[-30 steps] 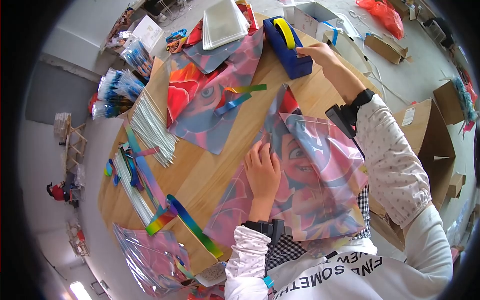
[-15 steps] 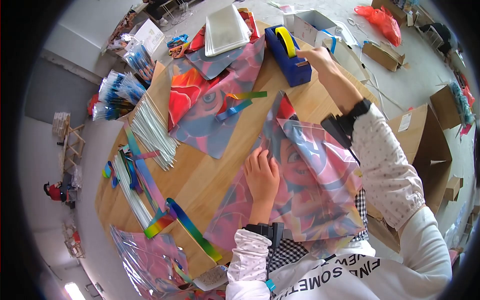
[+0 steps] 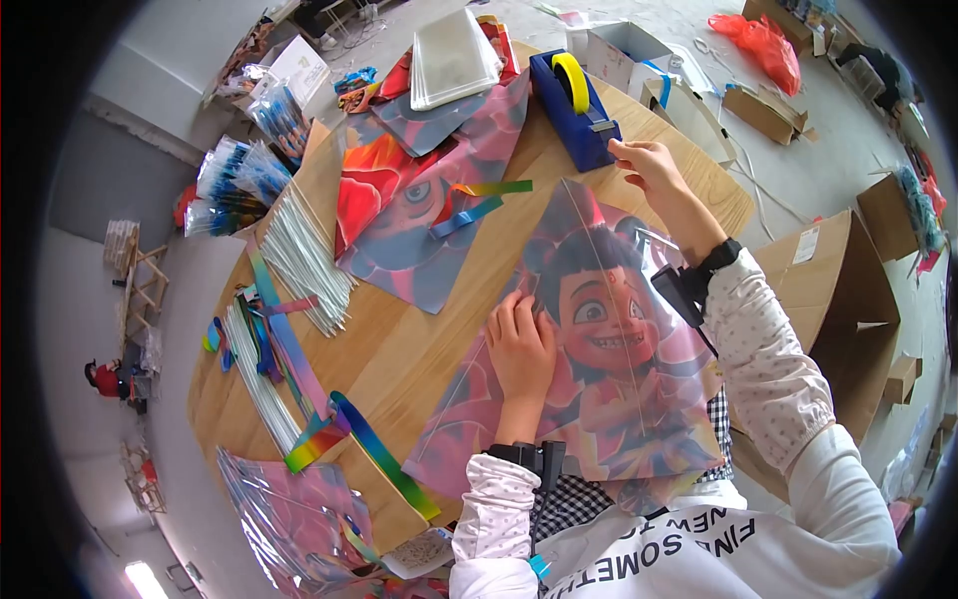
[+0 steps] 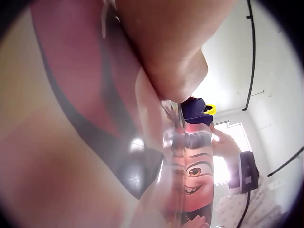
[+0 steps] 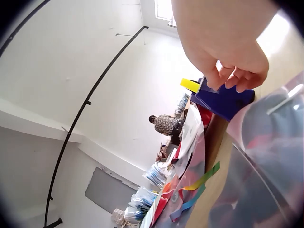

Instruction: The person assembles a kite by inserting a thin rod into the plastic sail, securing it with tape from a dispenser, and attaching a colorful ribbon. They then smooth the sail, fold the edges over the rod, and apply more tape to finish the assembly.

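Note:
In the head view, a thin kite sheet [image 3: 639, 399] printed with a cartoon face lies in front of the person, a slim rod down its middle. The left hand [image 3: 522, 349] rests on its left part, fingers loosely bent. At the far end of the table stands a blue tape dispenser [image 3: 582, 125] with a yellow roll [image 3: 571, 82]. Beside its cutter, the right hand [image 3: 654, 178] pinches the tape end between thumb and forefinger. The right wrist view shows those fingertips [image 5: 216, 81] close by the cutter's toothed edge; the tape itself barely shows.
A second printed sheet [image 3: 439, 240] with rainbow ribbons [image 3: 467, 222] lies to the left. White rods [image 3: 304, 260] are heaped near the table's left edge. Clear plastic sleeves [image 3: 454, 62] are stacked at the back. A cardboard box [image 3: 833, 290] stands on the right.
The right hand has moved from beside the roll back toward the person, past the cutter. The kite sheet's folded right part now lies flatter, showing the whole face. The left hand stays put.

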Available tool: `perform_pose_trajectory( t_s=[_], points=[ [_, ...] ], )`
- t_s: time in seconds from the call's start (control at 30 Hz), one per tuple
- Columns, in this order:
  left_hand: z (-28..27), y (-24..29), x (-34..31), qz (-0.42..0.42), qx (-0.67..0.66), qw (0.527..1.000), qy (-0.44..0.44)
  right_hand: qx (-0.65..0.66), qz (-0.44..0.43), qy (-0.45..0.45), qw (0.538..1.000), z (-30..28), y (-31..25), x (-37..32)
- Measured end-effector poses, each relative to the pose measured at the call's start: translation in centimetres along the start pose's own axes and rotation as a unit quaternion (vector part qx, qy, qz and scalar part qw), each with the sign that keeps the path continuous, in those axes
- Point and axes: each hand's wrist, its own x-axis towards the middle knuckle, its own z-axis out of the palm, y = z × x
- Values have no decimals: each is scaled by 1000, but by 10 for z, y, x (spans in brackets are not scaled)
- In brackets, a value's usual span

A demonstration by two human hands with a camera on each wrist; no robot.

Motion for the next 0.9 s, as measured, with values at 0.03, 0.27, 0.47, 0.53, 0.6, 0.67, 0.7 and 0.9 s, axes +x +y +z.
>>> perform_pose_trajectory(
  t_s=[0.03, 0.27, 0.47, 0.53, 0.6, 0.67, 0.7, 0.9],
  points=[
    [0, 0, 0, 1, -1, 1000, 3, 43, 12, -14, 999, 2, 3, 3],
    [-11, -1, 0, -57, -135, 988, 53, 182, 57, -61, 980, 6, 13, 10],
    [-78, -23, -18, -186, -155, 946, 214, -116, -290, -28, 949, 30, 10, -64],
    [-93, -33, -30, -203, -124, 953, 188, -151, -401, -88, 899, 50, -14, -117],
    [-99, -43, -42, -204, -96, 965, 132, -167, -406, -165, 883, 71, -14, -163],
    [-92, -50, -52, -147, -72, 982, 96, -170, -303, -255, 902, 88, -6, -199],
    [-87, -51, -55, -118, -61, 988, 77, -156, -250, -277, 914, 96, 7, -203],
    [-69, -51, -64, -136, -78, 987, 39, -160, -47, -305, 938, 123, 76, -211]
  ],
)
